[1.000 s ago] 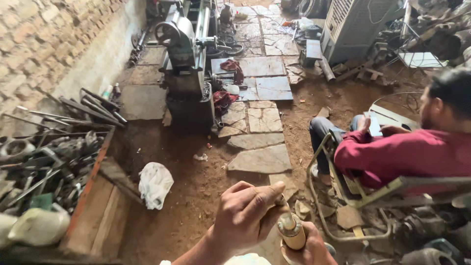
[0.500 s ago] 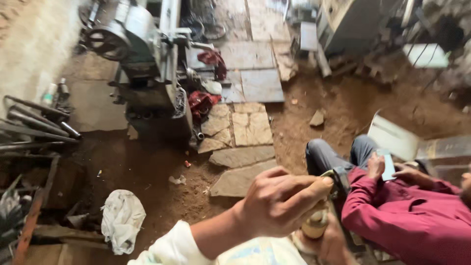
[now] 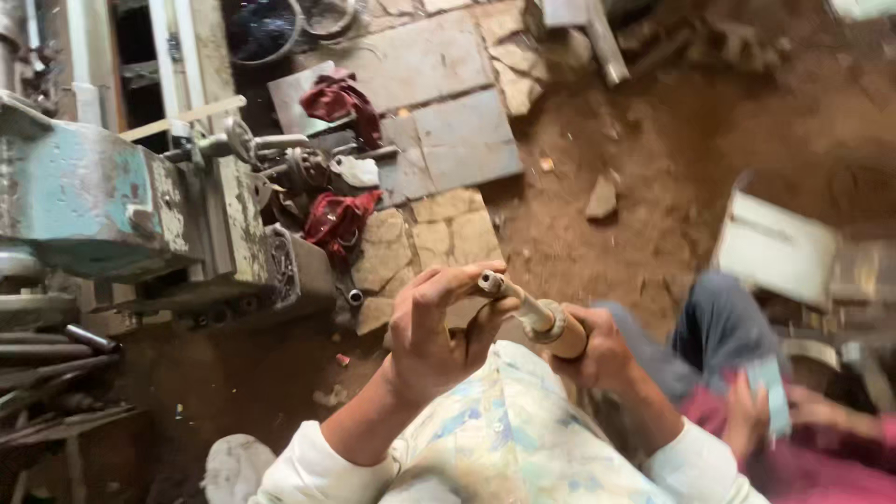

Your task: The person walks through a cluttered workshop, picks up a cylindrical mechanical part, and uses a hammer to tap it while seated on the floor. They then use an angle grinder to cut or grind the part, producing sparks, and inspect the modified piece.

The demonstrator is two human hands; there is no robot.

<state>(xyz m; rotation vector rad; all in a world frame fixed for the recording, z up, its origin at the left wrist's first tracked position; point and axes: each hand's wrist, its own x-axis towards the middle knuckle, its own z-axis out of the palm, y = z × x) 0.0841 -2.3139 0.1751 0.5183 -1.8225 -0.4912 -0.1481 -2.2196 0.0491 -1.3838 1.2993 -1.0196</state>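
Below me the dirt floor (image 3: 579,215) spreads out with flat stone slabs (image 3: 439,140) set into it, and at its left edge stands the big blue-green machine (image 3: 84,205), with red rags (image 3: 338,217) draped about its lower parts. At the right edge another person sits, blurred, in a dark red top (image 3: 821,457) and grey trousers; that person's hand (image 3: 747,415) holds something pale and flat, and it is none of mine.

Nothing carries the piece I am working on; it is up in the air in front of my chest, above my pale patterned shirt (image 3: 509,439). It is a short tan shaft (image 3: 534,315) with a thicker collar towards its lower end. Its long axis runs on a slant, from its narrow open tip at upper left down to its thick end at lower right.

My right hand (image 3: 602,350) has its grip wrapped round the thick lower end, just under the collar, so the shaft points up and leftwards out of that fist. My left hand (image 3: 431,327) lies on the tip side, and it is the nearer one to the free end: its fingers (image 3: 448,280) curl over and touch the narrow end, thumb (image 3: 485,327) underneath, a narrow grip closed lightly on the shaft rather than spread wide. The two hands sit just beside each other along the one line.
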